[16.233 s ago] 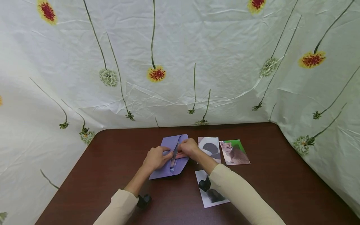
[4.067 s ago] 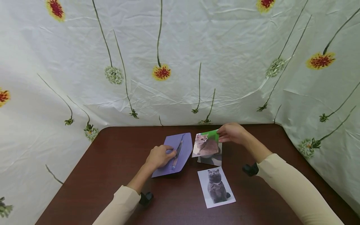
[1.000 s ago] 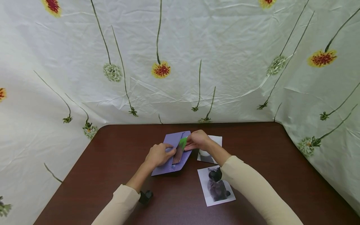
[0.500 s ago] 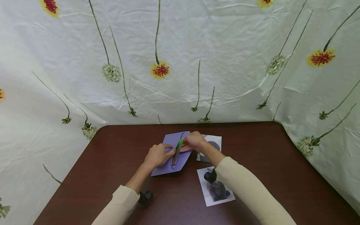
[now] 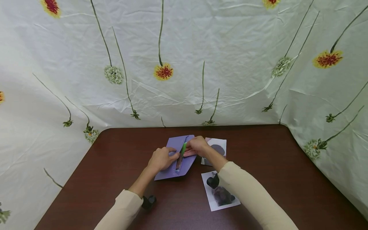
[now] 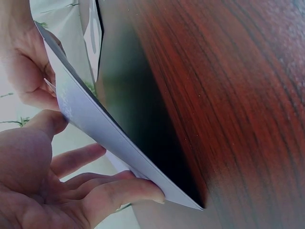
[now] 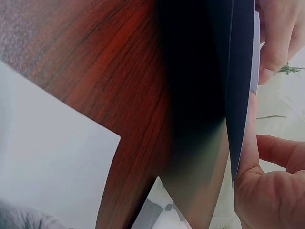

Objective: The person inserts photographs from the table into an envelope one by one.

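Note:
A purple envelope (image 5: 175, 141) lies with its flap unfolded to the right, its pocket mouth parted. My left hand (image 5: 160, 158) pinches the pocket's side between thumb and fingers; the left wrist view shows this hand (image 6: 33, 167) on the tilted envelope (image 6: 102, 129). My right hand (image 5: 196, 146) pinches a cat photo (image 5: 184, 147), of which a narrow green and brown strip shows in the mouth. In the right wrist view, my right hand's (image 7: 271, 195) fingers lie along the envelope (image 7: 240, 90); its grip on the photo is hidden there.
A photo (image 5: 217, 150) with a grey shape lies right of the envelope, partly behind my right arm. Nearer me lies a grey cat photo (image 5: 222, 196), partly covered by the black wrist camera (image 5: 212, 182). The dark wooden table (image 5: 120, 150) meets a flowered cloth (image 5: 184, 95) behind.
The green-backed cat photo has moved from the far right, over the other photo, into the envelope's mouth. During the last second it slid deeper leftward with my right hand. My left hand stays put.

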{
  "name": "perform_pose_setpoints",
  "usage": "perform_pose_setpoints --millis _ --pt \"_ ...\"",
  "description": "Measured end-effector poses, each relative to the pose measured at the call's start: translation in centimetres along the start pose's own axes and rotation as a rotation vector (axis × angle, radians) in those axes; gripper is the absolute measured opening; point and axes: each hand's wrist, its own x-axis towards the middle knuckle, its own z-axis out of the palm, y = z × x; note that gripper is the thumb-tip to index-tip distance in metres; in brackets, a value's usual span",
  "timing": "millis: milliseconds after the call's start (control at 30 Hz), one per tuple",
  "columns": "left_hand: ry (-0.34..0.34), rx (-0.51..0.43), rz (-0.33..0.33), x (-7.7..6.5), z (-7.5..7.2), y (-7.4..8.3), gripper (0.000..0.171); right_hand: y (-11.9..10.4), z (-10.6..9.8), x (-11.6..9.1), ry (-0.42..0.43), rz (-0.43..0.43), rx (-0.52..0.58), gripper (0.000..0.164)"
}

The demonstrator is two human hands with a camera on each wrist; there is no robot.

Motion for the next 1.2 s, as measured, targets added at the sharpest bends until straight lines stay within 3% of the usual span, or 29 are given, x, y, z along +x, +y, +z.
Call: perform_pose_setpoints --millis 400,800,1000,1200 --pt "0.011 -0.002 0.011 0.0 0.0 0.0 0.040 0.3 0.3 0.2 -0.016 -0.006 0.009 0.020" --pt "0.009 0.006 0.006 0.0 0.0 0.0 0.041 0.2 0.6 -0.6 -0.085 0.013 -0.072 0.013" --pt "0.012 0.002 0.011 0.1 0.1 -0.1 0.040 0.3 0.6 -0.9 -0.081 0.010 -0.084 0.019" --pt "0.021 -0.004 0.017 0.1 0.1 -0.2 0.040 0.3 0.8 -0.9 -0.059 0.015 -0.081 0.013"
